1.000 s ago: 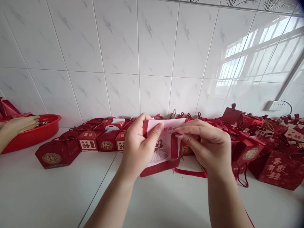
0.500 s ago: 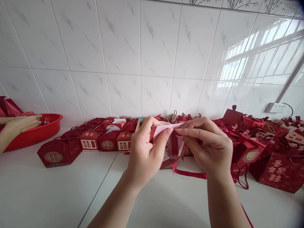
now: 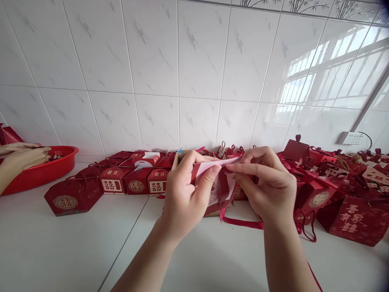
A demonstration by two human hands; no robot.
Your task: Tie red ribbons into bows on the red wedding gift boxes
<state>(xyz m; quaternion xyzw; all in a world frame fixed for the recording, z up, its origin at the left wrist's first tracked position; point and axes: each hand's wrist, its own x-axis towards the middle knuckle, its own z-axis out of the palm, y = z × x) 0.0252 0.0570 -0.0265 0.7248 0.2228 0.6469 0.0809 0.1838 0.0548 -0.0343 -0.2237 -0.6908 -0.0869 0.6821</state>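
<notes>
In the middle of the view, my left hand [image 3: 188, 194] grips the left side of a red and white paper box [image 3: 217, 190], its thumb on the pale face. My right hand [image 3: 267, 182] pinches the top edge of that same box between thumb and fingers. A dark red band runs down the box's pale side. Below it a red ribbon [image 3: 243, 222] trails over the white table [image 3: 212, 251]. What lies between the right fingertips is too small to make out.
Several red boxes [image 3: 112, 179] line the tiled wall on the left; more boxes [image 3: 352, 219] crowd the right. At far left another person's hands [image 3: 27, 158] are at a red basin [image 3: 39, 172]. A socket [image 3: 349, 138] is on the wall.
My right fingers have shifted slightly along the box's top edge. At the basin, the other person's hands have moved a little left, and both now show. The view has shifted slightly.
</notes>
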